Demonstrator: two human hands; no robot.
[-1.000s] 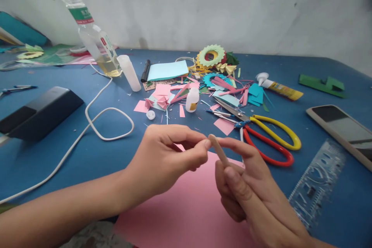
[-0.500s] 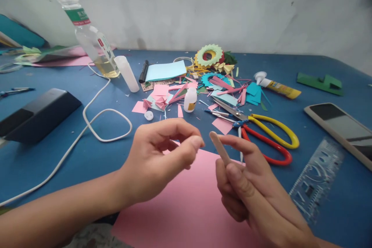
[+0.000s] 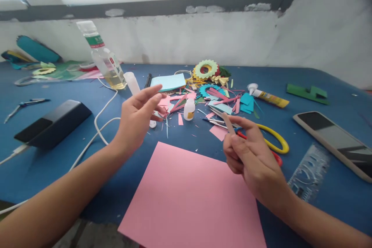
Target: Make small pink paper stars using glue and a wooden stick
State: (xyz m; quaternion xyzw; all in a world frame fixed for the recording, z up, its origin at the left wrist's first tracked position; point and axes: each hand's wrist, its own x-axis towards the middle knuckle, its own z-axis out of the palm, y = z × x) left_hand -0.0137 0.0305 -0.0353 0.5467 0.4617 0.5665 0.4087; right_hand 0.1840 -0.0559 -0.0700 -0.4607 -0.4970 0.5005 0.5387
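My right hand [image 3: 251,155] is closed round a thin pale wooden stick [image 3: 228,123], whose tip points up and away over the scissors. My left hand [image 3: 139,115] is raised above the blue table [image 3: 58,162] with its fingers stretched out and nothing in them, close to a small white glue bottle [image 3: 189,109] and a heap of pink paper scraps [image 3: 162,102]. A large pink paper sheet [image 3: 192,197] lies flat at the near edge, below both hands.
Scissors with a yellow handle [image 3: 276,139] lie behind my right hand. A phone [image 3: 334,139] and clear ruler [image 3: 308,172] sit right. A black box [image 3: 54,122], white cable [image 3: 100,131], a plastic bottle [image 3: 106,60], a paper flower [image 3: 206,69] and a glue tube [image 3: 269,97] stand farther off.
My left hand let go of the stick's tip, opened and moved up and away to the left. My right hand kept the stick. The camera tilted up.
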